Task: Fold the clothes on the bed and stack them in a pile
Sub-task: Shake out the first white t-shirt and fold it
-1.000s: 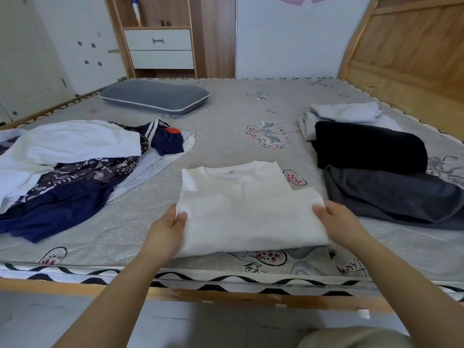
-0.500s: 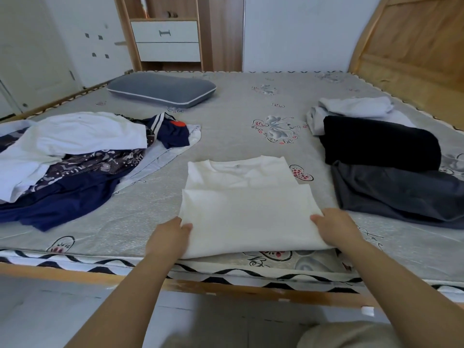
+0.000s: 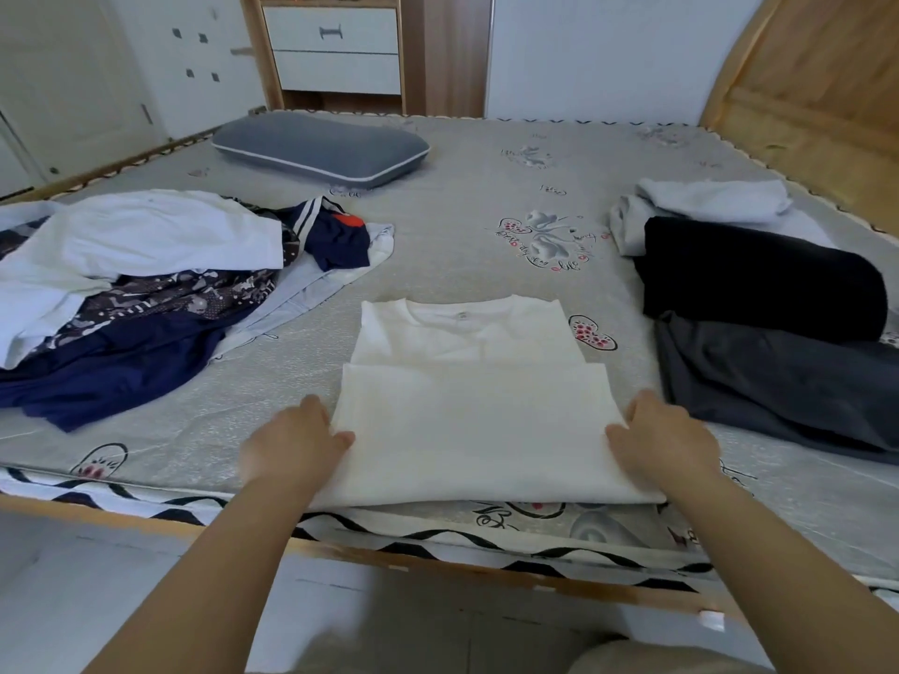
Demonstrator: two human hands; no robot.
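Note:
A white T-shirt (image 3: 467, 420) lies partly folded at the near edge of the bed (image 3: 462, 197), its lower half laid over the upper half. My left hand (image 3: 292, 442) grips the shirt's left edge, thumb on top of the cloth. My right hand (image 3: 664, 437) grips the right edge the same way. A heap of unfolded clothes (image 3: 146, 289), white, patterned and navy, sits on the left. On the right lie folded clothes: a dark grey piece (image 3: 788, 381), a black one (image 3: 759, 279) and a light grey one (image 3: 705, 206).
A grey pillow (image 3: 321, 148) rests at the far left of the mattress. A wooden headboard (image 3: 817, 80) rises at the right. White drawers (image 3: 335, 46) stand beyond the bed. The wooden bed frame edge (image 3: 438, 566) runs just below my hands.
Both hands have slid a little nearer along the shirt's side edges, and the folded-over half now lies flatter on the shirt. My head has moved slightly.

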